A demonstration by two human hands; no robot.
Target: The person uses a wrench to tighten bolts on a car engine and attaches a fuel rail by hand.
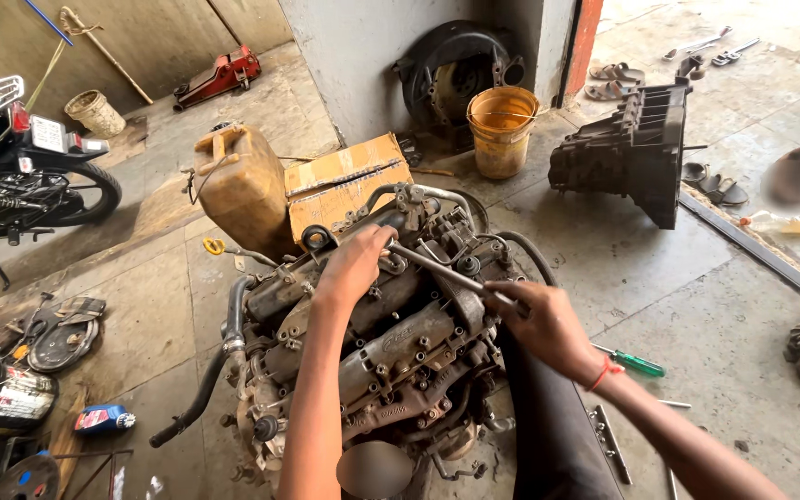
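Note:
A greasy engine block (391, 361) stands on the concrete floor below me. My left hand (356, 267) presses down on its upper part, fingers closed over the head of a long metal wrench (442, 270). My right hand (548, 324) grips the other end of that wrench's handle, at the engine's right side. A red thread band sits on my right wrist. A dark trouser leg lies between the engine and my right arm.
A tan jerry can (243, 190) and cardboard box (344, 181) stand behind the engine. An orange bucket (502, 130), a black housing (636, 153), a green-handled screwdriver (636, 363), a parked motorcycle (20, 176) and a red floor jack (219, 76) surround it. Another person's foot (789, 176) is at the right.

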